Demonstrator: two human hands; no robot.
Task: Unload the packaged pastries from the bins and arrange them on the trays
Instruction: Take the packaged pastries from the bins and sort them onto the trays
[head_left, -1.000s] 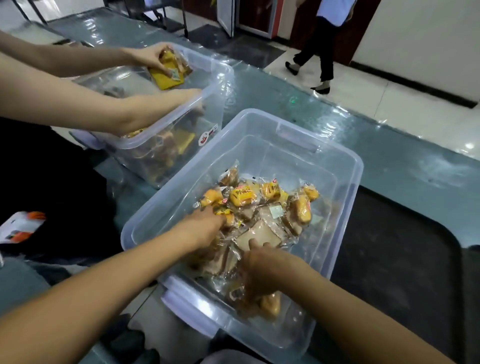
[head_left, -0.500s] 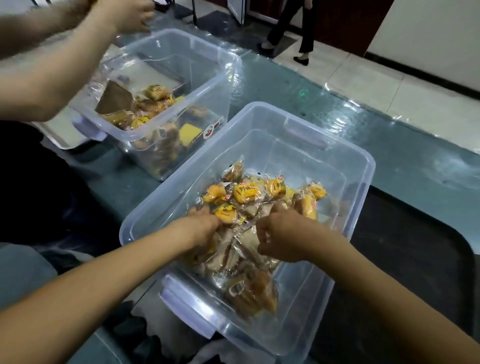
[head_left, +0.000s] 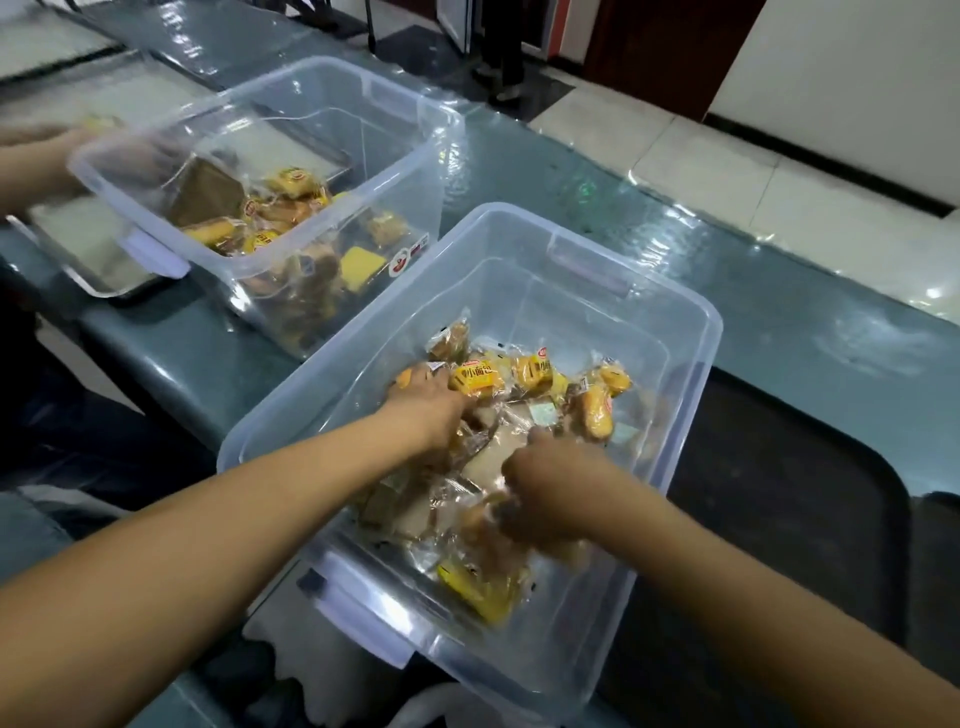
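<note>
In the near bin (head_left: 670, 332), lower centre of frame, both hands sit in the packaged pastries (head_left: 498, 415), left hand (head_left: 431, 410) and right hand (head_left: 545, 488) w/ fingers curled into slick wrappers, so packs may slip before reaching the dark tray (head_left: 810, 467).

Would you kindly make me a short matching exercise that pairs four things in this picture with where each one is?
Things:
1. near clear bin
2. far clear bin
3. metal tray
4. dark tray

Places:
A. partly under the far bin, at the left
B. on the counter to the right of the near bin
C. around both hands of the person filming
D. further along the counter, with another person's hand at its left rim

Pairs: 1-C, 2-D, 3-A, 4-B
</note>
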